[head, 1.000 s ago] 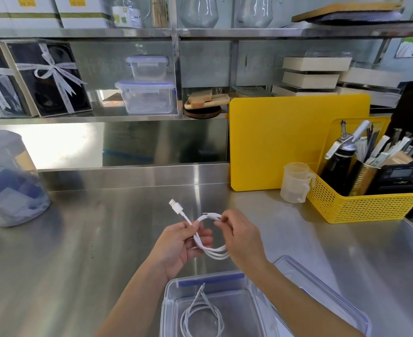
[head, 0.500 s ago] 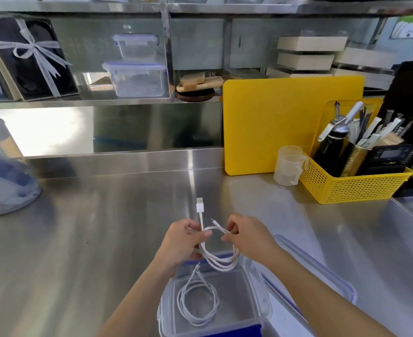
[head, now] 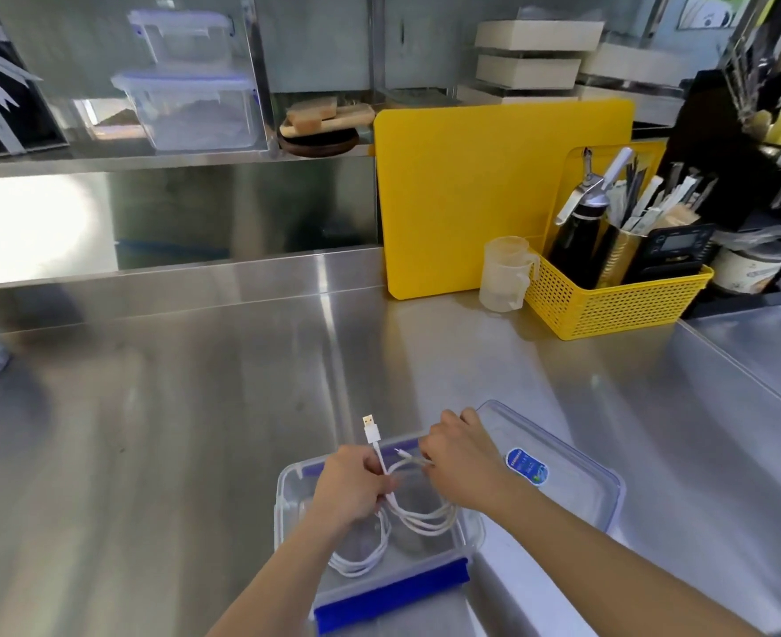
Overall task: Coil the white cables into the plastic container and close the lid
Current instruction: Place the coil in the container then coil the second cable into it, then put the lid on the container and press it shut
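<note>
A clear plastic container (head: 287, 494) with blue clips sits at the near edge of the steel counter. One coiled white cable (head: 361, 560) lies on its floor. My left hand (head: 349, 489) and my right hand (head: 460, 462) both grip a second coiled white cable (head: 425, 521) just over the container's opening; its loops hang down inside and its USB plug (head: 371, 428) sticks upward. The clear lid (head: 577, 494), with a blue sticker, lies flat on the counter right beside the container, partly under my right forearm.
A yellow cutting board (head: 480, 195) leans on the back wall. A small measuring cup (head: 506, 273) and a yellow basket (head: 609, 301) of utensils stand at the right. A sink edge (head: 747, 360) runs along the right. Shelves behind hold lidded boxes (head: 191, 108).
Both hands have lowered the coiled cable from above the counter down toward me, over the open container. My view has tilted down, showing more of the container and lid.
</note>
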`<state>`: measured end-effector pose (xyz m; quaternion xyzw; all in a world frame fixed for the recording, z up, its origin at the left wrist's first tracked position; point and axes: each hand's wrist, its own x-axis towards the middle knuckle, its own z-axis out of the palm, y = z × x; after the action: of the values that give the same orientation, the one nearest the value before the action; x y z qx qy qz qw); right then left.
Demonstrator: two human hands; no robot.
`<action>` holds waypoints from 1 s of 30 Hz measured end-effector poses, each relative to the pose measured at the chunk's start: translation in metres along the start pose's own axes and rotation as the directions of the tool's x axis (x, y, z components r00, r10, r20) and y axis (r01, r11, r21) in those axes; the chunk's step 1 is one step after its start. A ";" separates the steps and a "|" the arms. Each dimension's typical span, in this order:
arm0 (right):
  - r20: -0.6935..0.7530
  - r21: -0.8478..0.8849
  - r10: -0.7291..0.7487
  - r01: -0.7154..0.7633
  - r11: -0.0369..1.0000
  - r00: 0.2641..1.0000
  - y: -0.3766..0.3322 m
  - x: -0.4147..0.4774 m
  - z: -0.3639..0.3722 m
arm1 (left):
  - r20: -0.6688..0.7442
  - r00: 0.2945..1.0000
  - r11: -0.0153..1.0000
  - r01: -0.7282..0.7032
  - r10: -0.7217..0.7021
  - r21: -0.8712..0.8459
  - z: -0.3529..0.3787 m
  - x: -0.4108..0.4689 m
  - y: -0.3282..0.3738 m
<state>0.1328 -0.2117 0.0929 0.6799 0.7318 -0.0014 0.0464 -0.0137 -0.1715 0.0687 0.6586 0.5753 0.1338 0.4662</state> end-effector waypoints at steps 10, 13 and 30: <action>0.092 -0.181 -0.030 0.046 0.982 0.995 -0.014 -0.006 0.022 | -0.036 0.997 0.929 -0.052 0.070 0.368 0.029 -0.005 -0.009; 0.097 -0.189 -0.052 0.070 0.980 0.994 -0.013 -0.005 0.026 | -0.045 0.995 0.907 -0.060 0.086 0.417 0.032 -0.001 -0.011; -0.078 0.101 -0.118 0.125 0.987 0.990 -0.003 -0.003 0.030 | 0.042 0.995 0.763 -0.096 0.090 0.639 0.003 -0.001 0.012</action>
<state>0.1319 -0.2169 0.0630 0.6352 0.7720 -0.0184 -0.0161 -0.0044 -0.1727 0.0774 0.8063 0.5511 -0.0504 0.2092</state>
